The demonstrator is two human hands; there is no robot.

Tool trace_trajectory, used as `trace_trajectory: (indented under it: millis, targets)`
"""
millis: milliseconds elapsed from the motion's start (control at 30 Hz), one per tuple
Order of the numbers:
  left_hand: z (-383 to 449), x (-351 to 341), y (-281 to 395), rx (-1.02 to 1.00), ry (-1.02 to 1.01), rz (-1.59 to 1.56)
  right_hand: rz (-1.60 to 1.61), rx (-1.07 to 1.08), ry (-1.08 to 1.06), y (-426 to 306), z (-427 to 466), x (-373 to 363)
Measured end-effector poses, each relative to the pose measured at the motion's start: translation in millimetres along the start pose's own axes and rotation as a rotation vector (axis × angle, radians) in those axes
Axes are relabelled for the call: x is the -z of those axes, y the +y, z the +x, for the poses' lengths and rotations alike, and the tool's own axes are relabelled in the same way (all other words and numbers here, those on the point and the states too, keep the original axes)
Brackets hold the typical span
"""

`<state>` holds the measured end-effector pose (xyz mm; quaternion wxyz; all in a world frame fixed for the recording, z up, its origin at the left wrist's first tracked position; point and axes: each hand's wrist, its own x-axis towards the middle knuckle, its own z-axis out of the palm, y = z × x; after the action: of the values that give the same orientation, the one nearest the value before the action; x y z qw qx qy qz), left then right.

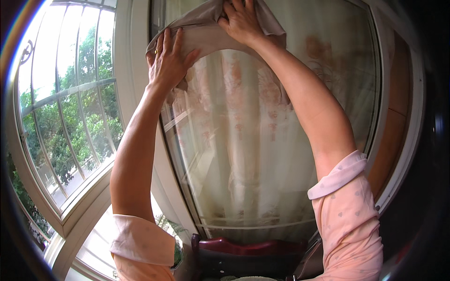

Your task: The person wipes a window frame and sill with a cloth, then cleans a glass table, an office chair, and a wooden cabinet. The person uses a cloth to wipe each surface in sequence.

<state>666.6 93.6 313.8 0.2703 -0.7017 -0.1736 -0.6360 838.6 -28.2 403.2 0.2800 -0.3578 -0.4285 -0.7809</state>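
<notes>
A grey-brown cloth (pixel 211 37) is spread high against a large glass pane (pixel 242 168). My left hand (pixel 168 58), with a ring on one finger, presses flat on the cloth's left end, its fingers spread. Higher up and to the right, my right hand (pixel 242 23) rests on the same cloth, fingers partly cut off by the top edge of the view. Some of the cloth lies hidden behind both hands. Through the pane a pale curtain with reddish-brown patterns (pixel 235 102) shows, mixed with reflections.
On the left is a window with metal bars (pixel 77 91), with green trees (pixel 93 58) outside. A white frame (pixel 140 70) borders the pane. Below stands a dark red wooden chair back (pixel 249 246). A green plant (pixel 177 251) is at the lower left.
</notes>
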Motion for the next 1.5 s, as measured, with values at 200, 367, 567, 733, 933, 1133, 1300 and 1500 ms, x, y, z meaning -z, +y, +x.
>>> trace_trajectory:
  millis: [200,367,567,733,933,1133,1300,1500]
  targets:
    - [-56.6,-7.2,-27.5,-0.003,0.036,0.008,0.137,0.185,-0.094,-59.9,-23.1,10.2]
    - [-135.6,-8.3,-7.9,0.010,-0.009,-0.272,0.314,0.281,-0.348,-114.8,-102.0,61.1]
    - [-304.4,10.9,58.8,0.041,-0.243,-0.528,0.604,0.265,-0.593,-162.2,-217.8,160.3]
    - [-418.7,27.9,112.5,-0.139,-0.536,-0.452,0.665,0.352,-0.932,-155.8,-313.4,264.0]
    - [-363.0,11.3,127.4,-0.100,-0.544,-0.349,0.398,0.381,-0.834,-116.7,-297.3,259.3]
    - [-152.4,-9.0,128.0,-0.207,-0.170,-0.308,-0.038,0.419,-0.546,-22.7,-187.5,187.9]
    - [-25.1,-16.4,146.2,-0.285,0.180,-0.354,-0.020,0.069,-0.247,66.6,-108.0,151.5]
    - [-40.1,-26.5,186.2,-0.276,0.180,-0.399,0.076,-0.062,-0.289,65.7,-141.5,186.4]
